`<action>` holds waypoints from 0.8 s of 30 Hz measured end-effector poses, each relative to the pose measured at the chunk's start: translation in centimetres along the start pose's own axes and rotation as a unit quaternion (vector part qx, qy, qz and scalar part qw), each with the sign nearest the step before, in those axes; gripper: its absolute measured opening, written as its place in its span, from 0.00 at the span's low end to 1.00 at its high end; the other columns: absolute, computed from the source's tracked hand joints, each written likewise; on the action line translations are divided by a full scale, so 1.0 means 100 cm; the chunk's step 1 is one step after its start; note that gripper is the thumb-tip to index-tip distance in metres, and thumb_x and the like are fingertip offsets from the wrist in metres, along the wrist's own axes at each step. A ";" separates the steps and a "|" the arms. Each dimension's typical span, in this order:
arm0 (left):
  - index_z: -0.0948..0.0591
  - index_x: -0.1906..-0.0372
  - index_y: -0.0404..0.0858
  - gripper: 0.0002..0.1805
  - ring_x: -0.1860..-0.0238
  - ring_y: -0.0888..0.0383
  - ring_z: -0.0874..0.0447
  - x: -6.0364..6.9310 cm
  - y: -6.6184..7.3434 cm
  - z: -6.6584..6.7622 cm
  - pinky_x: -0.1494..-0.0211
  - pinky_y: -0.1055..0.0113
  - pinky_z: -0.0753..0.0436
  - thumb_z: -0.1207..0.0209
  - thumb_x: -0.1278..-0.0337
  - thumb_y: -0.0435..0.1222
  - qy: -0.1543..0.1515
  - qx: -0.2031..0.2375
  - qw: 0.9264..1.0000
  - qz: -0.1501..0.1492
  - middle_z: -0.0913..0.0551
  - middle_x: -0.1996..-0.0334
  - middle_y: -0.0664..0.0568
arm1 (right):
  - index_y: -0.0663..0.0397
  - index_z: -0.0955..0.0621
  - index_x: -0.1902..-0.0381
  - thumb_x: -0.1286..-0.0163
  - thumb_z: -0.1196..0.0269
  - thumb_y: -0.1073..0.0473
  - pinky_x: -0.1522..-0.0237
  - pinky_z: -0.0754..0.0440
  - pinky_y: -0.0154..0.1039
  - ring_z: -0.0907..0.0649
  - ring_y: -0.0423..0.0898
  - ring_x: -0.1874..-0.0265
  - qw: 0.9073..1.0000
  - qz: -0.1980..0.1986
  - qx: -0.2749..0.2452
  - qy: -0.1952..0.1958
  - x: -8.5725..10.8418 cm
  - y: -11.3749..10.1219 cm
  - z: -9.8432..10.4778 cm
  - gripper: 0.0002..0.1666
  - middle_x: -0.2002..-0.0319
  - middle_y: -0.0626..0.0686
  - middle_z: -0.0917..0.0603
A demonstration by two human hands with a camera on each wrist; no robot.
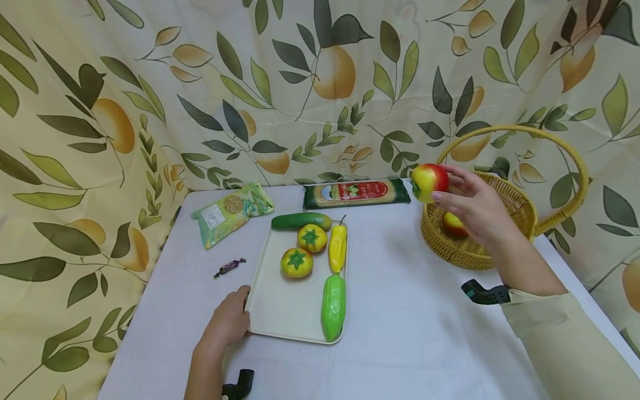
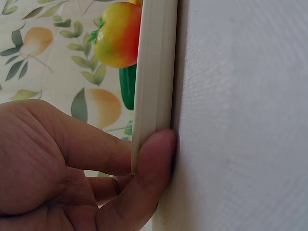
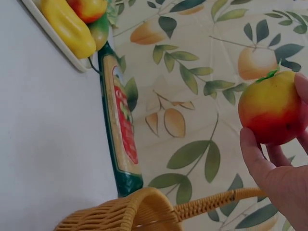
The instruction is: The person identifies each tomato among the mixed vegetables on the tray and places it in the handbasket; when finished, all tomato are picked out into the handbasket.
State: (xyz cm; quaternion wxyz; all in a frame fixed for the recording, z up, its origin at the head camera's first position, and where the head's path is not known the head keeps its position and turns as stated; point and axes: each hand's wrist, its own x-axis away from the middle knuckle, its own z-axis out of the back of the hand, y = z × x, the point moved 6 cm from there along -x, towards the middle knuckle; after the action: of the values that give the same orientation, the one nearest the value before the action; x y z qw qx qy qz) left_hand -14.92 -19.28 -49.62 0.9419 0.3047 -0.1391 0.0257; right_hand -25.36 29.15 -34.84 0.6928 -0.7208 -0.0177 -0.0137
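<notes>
My right hand (image 1: 475, 208) holds a red-and-yellow tomato (image 1: 429, 182) in its fingertips, above the left rim of the wicker basket (image 1: 445, 253). The right wrist view shows this tomato (image 3: 274, 108) with its green calyx. Another red-and-yellow fruit (image 1: 454, 224) lies inside the basket, partly hidden by the hand. My left hand (image 1: 227, 319) pinches the near left edge of a white tray (image 1: 280, 311), thumb and fingers on either side of the rim. On the tray lie two similar tomatoes (image 1: 297, 263), a dark green cucumber (image 1: 301, 221), a yellow pepper (image 1: 338, 249) and a light green vegetable (image 1: 333, 307).
A green snack bag (image 1: 232, 214) lies at the back left, and a wrapped candy (image 1: 229, 268) left of the tray. Along the back edge lies a long green-and-red packet (image 1: 356, 193). The basket's tall handle (image 1: 575, 161) arches over its right side. Patterned cloth hangs behind the table.
</notes>
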 end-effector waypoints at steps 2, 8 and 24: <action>0.30 0.32 0.30 0.28 0.61 0.49 0.23 -0.001 0.000 0.000 0.61 0.56 0.23 0.48 0.39 0.22 -0.001 -0.003 1.000 0.000 0.21 0.54 0.40 | 0.42 0.32 0.25 0.36 0.29 0.64 0.53 0.19 0.33 0.25 0.44 0.42 1.000 -0.001 0.002 0.000 0.000 0.000 0.002 0.44 0.33 0.53 0.34; 0.30 0.32 0.29 0.29 0.61 0.49 0.23 -0.001 0.000 0.000 0.61 0.57 0.23 0.48 0.40 0.22 -0.002 -0.006 1.000 0.000 0.22 0.53 0.39 | 0.42 0.33 0.25 0.36 0.29 0.64 0.53 0.18 0.33 0.25 0.45 0.42 1.000 -0.006 0.003 0.000 0.003 0.000 0.007 0.44 0.32 0.53 0.35; 0.30 0.32 0.29 0.29 0.61 0.49 0.24 -0.003 -0.001 -0.001 0.59 0.53 0.23 0.48 0.40 0.22 -0.005 -0.007 1.000 -0.004 0.21 0.52 0.38 | 0.43 0.31 0.26 0.36 0.30 0.65 0.55 0.18 0.31 0.26 0.44 0.42 1.000 0.005 0.029 0.000 0.004 -0.005 0.020 0.42 0.34 0.51 0.34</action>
State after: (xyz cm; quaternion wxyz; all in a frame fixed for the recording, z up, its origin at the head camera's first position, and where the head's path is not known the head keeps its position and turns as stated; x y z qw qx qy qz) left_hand -15.20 -19.25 -49.86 0.9435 0.2985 -0.1428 0.0192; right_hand -24.98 31.18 -34.42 0.7135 -0.7004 -0.0144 -0.0097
